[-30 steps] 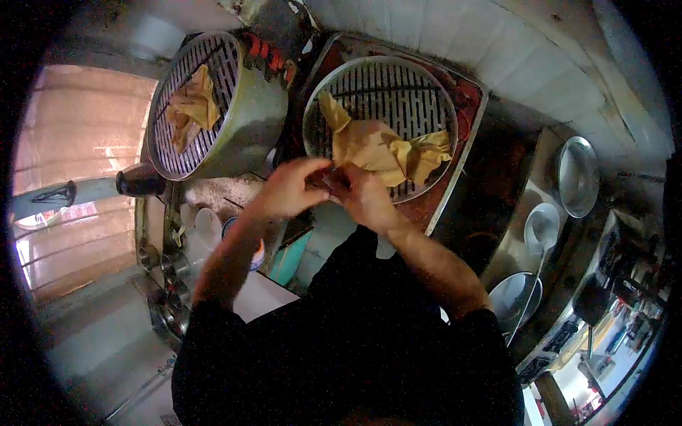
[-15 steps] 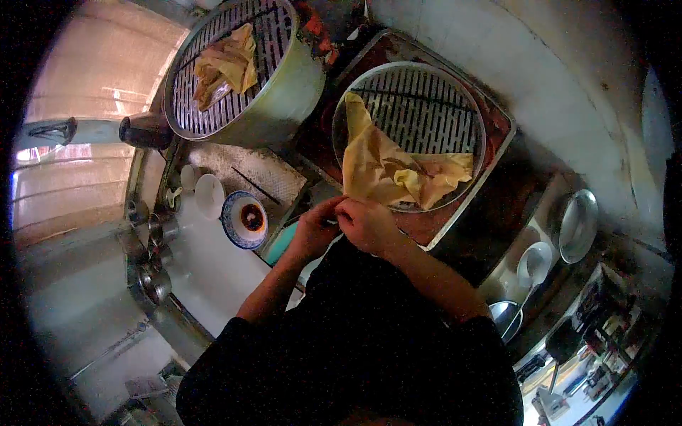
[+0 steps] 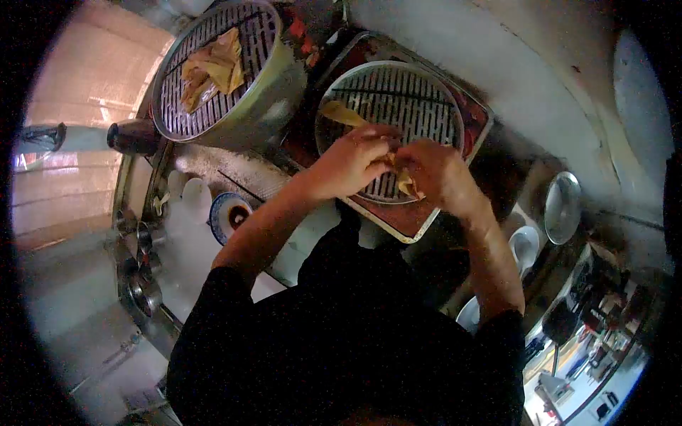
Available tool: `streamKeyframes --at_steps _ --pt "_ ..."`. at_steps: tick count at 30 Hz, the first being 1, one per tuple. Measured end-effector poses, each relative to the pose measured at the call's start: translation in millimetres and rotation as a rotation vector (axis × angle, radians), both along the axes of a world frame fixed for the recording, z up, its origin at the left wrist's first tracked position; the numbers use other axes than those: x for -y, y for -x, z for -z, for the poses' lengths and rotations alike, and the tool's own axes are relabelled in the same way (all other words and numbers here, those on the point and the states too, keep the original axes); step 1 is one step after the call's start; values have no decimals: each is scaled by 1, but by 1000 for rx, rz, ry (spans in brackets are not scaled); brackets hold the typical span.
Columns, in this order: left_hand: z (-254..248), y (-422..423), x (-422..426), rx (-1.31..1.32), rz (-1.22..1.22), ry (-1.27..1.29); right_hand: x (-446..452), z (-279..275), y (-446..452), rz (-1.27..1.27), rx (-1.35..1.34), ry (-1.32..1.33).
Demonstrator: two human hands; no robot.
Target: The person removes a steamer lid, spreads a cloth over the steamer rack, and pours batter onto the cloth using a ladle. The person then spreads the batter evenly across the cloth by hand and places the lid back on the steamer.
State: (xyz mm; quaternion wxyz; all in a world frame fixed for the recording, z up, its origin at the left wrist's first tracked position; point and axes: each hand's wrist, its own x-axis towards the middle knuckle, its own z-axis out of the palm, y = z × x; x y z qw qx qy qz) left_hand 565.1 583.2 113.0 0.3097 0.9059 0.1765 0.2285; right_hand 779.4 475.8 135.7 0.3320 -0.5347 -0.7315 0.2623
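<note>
My left hand [image 3: 352,162] and my right hand [image 3: 437,170] meet over the round slotted rack [image 3: 426,103] on the red tray. Both have closed fingers on a crumpled yellow-brown sheet [image 3: 342,113]; one end sticks out beyond my left hand, and another piece hangs below my right fingers. The hands hide the sheet's middle. At the upper left, a similar crumpled sheet [image 3: 217,65] lies on the slotted top of a large metal pot [image 3: 273,103].
A blue-rimmed bowl [image 3: 220,219] with dark sauce stands at the left, near a thin dark stick [image 3: 240,186]. A dark-handled object [image 3: 133,136] juts out beside the pot. At the right are a metal dish [image 3: 563,207] and a white ladle [image 3: 524,245].
Both hands have moved up from the rack's near edge to over its middle, gathering the sheet, which was spread out before. The view has shifted slightly.
</note>
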Motion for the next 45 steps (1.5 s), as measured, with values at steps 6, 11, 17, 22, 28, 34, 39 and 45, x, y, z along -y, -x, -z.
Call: streamKeyframes --at_steps 6,11,17,22,28,34,39,45 --pt "-40 -42 -10 -47 44 254 15 -23 -25 300 -263 75" --pt "-29 -43 -17 -63 17 344 61 88 -81 635 -116 256" --pt "-27 -26 -9 -163 -114 436 104 208 -89 470 -160 215" --pt "-18 -18 -8 -136 -133 377 106 239 -53 219 224 95" --pt "-18 -12 -10 -111 -177 507 86 203 -17 210 258 217" --pt "-41 32 -54 183 -473 598 104 109 -101 706 -585 223" --pt "-63 100 -106 647 -532 595 131 26 -207 828 -597 -75" --pt "-122 129 -90 600 -630 625 137 -65 -197 725 -636 -233"
